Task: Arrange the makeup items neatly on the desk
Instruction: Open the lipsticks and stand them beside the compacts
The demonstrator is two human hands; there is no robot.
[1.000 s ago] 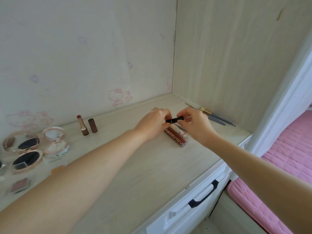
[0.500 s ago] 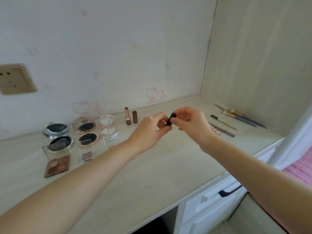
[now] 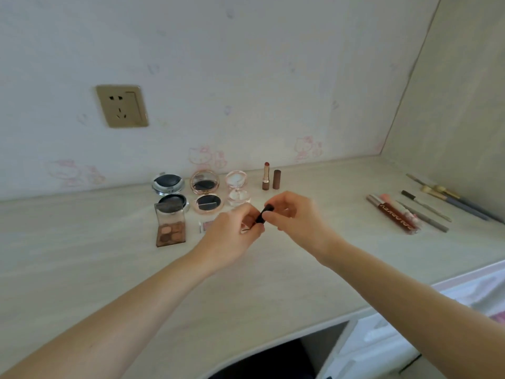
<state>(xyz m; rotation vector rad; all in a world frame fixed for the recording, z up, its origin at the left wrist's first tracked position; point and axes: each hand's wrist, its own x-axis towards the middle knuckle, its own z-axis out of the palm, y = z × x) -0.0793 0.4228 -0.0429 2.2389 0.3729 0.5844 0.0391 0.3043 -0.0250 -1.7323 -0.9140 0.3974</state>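
Between both sets of fingertips, above the middle of the desk, a small black tube is pinched: the left hand grips its lower end with thumb and curled fingers, and the right hand closes thumb and forefinger on its upper end. Whether it is a cap or a whole item cannot be told. Both bare forearms reach in from the near edge.

Just beyond the hands, an uncapped lipstick stands upright with its brown cap upright just beside it on the right. Left of these sits a clear pink jar, then a rose-gold compact lying open, then a silver-rimmed dark compact, also open. Nearer, an eyeshadow palette with brown pans has its clear lid raised, and a small pink pan lies partly hidden behind the left hand.

Well apart on the right, a brown lip gloss tube lies flat with a paler tube just beside it; further right lie slim grey pencils and makeup brushes near the side panel. On the far wall is a gold power socket and faint pink cartoon-cat prints.
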